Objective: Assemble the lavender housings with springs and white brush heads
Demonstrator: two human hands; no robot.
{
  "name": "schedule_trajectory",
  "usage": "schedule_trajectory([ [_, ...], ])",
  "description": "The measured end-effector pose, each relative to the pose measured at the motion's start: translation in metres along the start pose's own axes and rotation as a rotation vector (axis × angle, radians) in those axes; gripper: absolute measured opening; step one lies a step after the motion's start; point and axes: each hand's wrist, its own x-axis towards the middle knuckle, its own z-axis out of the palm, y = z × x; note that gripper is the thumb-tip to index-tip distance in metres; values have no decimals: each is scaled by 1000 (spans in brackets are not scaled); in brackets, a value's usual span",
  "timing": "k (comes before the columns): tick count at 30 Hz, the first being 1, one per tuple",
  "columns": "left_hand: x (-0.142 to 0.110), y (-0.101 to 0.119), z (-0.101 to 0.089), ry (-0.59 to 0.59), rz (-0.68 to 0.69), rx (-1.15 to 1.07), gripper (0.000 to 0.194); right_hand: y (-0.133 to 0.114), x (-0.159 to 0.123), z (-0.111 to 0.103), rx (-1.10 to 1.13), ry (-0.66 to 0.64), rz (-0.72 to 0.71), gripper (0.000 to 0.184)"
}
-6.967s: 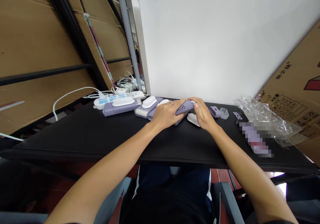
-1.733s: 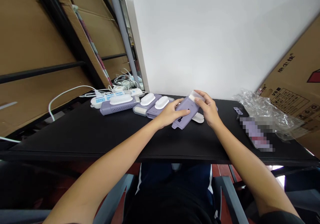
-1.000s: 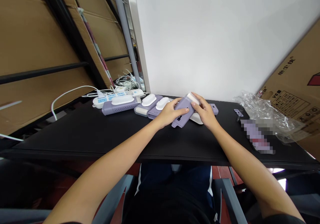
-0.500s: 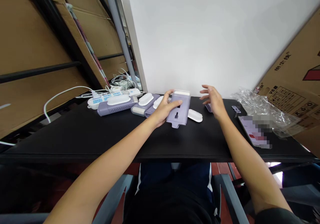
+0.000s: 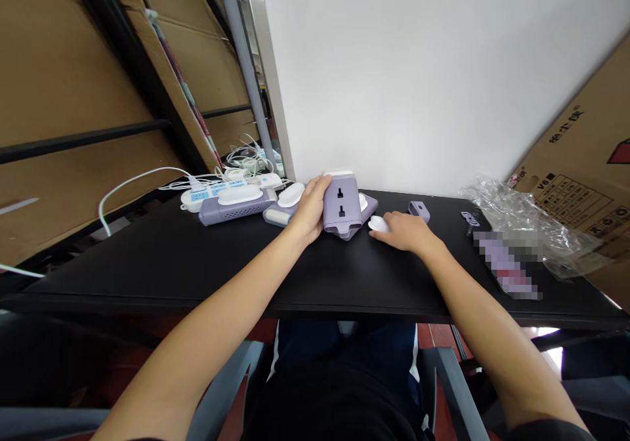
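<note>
My left hand [image 5: 311,211] grips the left side of an upright lilac plastic housing [image 5: 340,201], which has a white top edge and dark slots in its face. Behind it lies another lilac piece [image 5: 368,206]. My right hand [image 5: 401,232] rests on the black table top [image 5: 344,277], its fingertips closed over a small white oval bristled piece [image 5: 378,224]. A small lilac part [image 5: 418,211] sits just beyond those fingers.
Lilac cases with white oval tops [image 5: 231,208] and a white power strip [image 5: 211,196] lie at the table's far left, with tangled white cables [image 5: 246,162] behind. At right are crumpled clear plastic [image 5: 522,224], a pixelated phone [image 5: 506,267] and a cardboard box [image 5: 581,165].
The lilac housing has moved slightly left and now stands with its slotted face toward me. My right hand has come down from its raised, spread position onto the white oval piece.
</note>
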Motion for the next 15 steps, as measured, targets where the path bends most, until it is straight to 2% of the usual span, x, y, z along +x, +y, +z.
schedule_trajectory([
  [2, 0, -2, -1, -17, -1, 11, 40, -5, 0, 3, -33, -6, -11, 42],
  [5, 1, -2, -2, -36, -13, 52, 40, 7, 4, 3, 34, 28, 74, 39],
  [7, 0, -1, -2, -73, -21, 82, 43, 18, 8, 2, 192, 87, 153, 40],
  [10, -4, 0, 0, -133, -50, 117, 49, 24, 11, 1, 576, 223, 195, 43],
  [13, -8, 0, 3, -159, -61, 132, 54, 8, 7, 1, 806, 395, 133, 49],
  [15, -10, -1, 5, -178, -43, 124, 56, -11, 0, 1, 742, 523, 77, 50],
])
